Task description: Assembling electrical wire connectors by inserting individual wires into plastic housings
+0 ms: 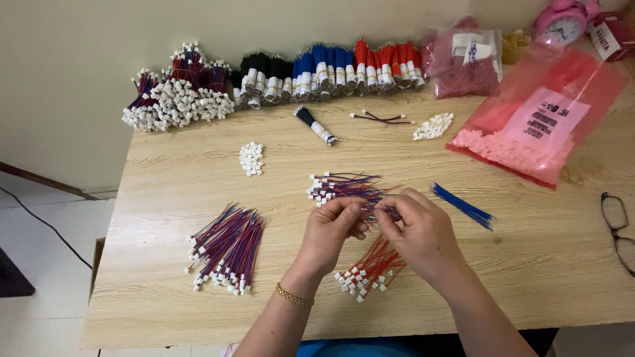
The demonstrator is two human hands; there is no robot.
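My left hand (334,228) and my right hand (417,228) meet over the middle of the wooden table (165,192), fingertips pinched together on a thin wire with a small connector; the piece itself is mostly hidden by my fingers. Just beyond my hands lies a loose pile of red and blue wires with white connectors (340,186). Under my right wrist sits a bunch of red wires with white connectors (370,268). A bundle of bare blue wires (463,206) lies to the right. A larger heap of finished red-blue wires (228,248) rests at the left.
Along the wall stand bundles of black, blue and red wires (331,69) and a heap of connector wires (175,96). Small white connector piles (251,158) (433,125), pink bags (539,122), a pink alarm clock (562,20) and glasses (618,228) are also here.
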